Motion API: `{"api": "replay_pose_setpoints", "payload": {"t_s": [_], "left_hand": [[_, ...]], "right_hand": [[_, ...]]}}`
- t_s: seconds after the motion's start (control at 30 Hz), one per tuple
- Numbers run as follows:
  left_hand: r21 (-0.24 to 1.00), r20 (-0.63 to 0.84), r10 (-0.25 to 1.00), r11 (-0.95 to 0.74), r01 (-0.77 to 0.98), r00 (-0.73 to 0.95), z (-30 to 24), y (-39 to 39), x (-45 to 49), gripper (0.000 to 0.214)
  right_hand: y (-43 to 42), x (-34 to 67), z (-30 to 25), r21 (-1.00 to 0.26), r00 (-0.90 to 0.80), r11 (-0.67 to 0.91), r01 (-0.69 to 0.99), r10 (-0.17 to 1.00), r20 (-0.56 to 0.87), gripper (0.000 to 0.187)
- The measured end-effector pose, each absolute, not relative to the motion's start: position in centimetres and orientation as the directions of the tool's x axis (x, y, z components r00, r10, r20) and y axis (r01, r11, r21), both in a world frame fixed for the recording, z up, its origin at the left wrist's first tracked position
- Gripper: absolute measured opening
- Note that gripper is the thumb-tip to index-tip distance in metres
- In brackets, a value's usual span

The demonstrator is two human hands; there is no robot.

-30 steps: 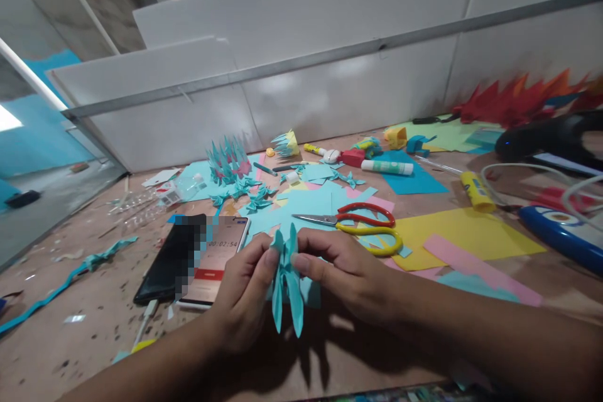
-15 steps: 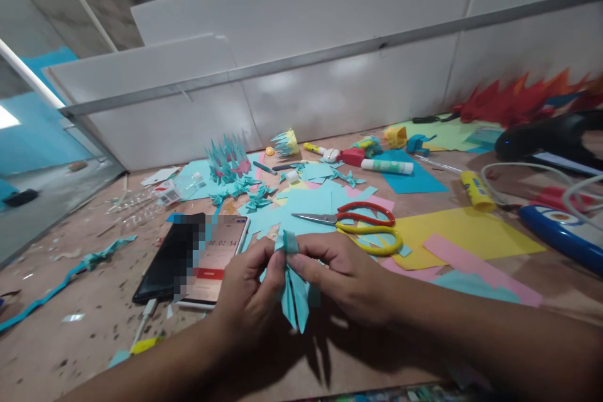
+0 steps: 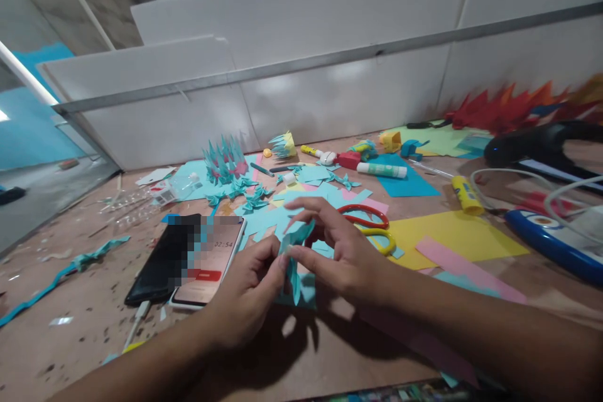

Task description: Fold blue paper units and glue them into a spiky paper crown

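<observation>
A folded teal paper piece [image 3: 295, 282] is held over the front of the table, turned partly edge-on. Its lower points hang down. My left hand [image 3: 249, 289] pinches it between thumb and fingers from the left. On the other side, my right hand [image 3: 348, 260] has its thumb against the paper, with the index finger raised and bent over the top; part of the right grip is hidden. Just beyond my right hand lie scissors with red and yellow handles [image 3: 384, 242], their blades covered by my fingers.
Left of my hands are a black phone [image 3: 162, 260] and a phone with a lit timer [image 3: 214, 264]. Behind stand teal folded spikes [image 3: 226, 160]. A glue stick [image 3: 381, 169], yellow paper [image 3: 452, 239] and a blue-handled tool [image 3: 551, 245] lie rightward. A white panel [image 3: 330, 97] closes the back.
The paper piece has turned from facing me to nearly edge-on. My right fingers have lifted and spread over its top, covering the scissor blades. The view has shifted slightly.
</observation>
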State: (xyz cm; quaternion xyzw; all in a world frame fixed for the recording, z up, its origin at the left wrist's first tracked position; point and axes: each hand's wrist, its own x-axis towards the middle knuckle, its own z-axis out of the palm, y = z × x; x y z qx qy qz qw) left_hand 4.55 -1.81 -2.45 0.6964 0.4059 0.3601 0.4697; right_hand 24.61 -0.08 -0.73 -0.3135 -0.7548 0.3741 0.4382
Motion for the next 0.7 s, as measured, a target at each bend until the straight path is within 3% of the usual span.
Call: {"api": "replay_pose_setpoints", "payload": {"t_s": [0.03, 0.07, 0.17, 0.27, 0.4, 0.5, 0.7], "left_hand": [[0.955, 0.08, 0.885, -0.201, 0.22, 0.459, -2.2, -1.6, 4.4, 0.036], [0.96, 0.04, 0.859, -0.174, 0.218, 0.51, -1.9, -1.4, 4.3, 0.036], [0.951, -0.039, 0.795, -0.156, 0.267, 0.605, -1.1, -0.9, 3.9, 0.037], [0.935, -0.058, 0.809, -0.161, 0.316, 0.584, -0.4, -0.7, 3.8, 0.038], [0.929, -0.039, 0.854, -0.16, 0.333, 0.519, -0.2, -1.2, 4.2, 0.038], [0.931, -0.111, 0.872, -0.077, 0.357, 0.477, -0.2, -1.5, 4.8, 0.03], [0.955, -0.276, 0.793, 0.164, 0.247, 0.543, 0.3, -1.2, 5.8, 0.026]], "right_hand": [[0.0, 25.0, -0.2, -0.83, -0.454, 0.543, 0.132, 0.777, 0.436, 0.051], [0.0, 25.4, 0.5, -0.819, -0.505, 0.556, 0.141, 0.752, 0.423, 0.049], [0.2, 26.1, 2.2, -0.851, -0.6, 0.479, 0.215, 0.752, 0.272, 0.014], [0.2, 25.9, 2.5, -0.932, -0.503, 0.26, 0.251, 0.858, 0.104, 0.013], [-0.1, 25.5, 1.5, -0.983, -0.332, 0.056, 0.176, 0.943, -0.006, 0.019], [-0.6, 25.7, 0.9, -0.985, -0.363, -0.015, 0.17, 0.929, -0.076, 0.016], [-0.6, 26.8, 0.6, -0.955, -0.375, -0.023, 0.295, 0.917, -0.138, 0.017]]}}
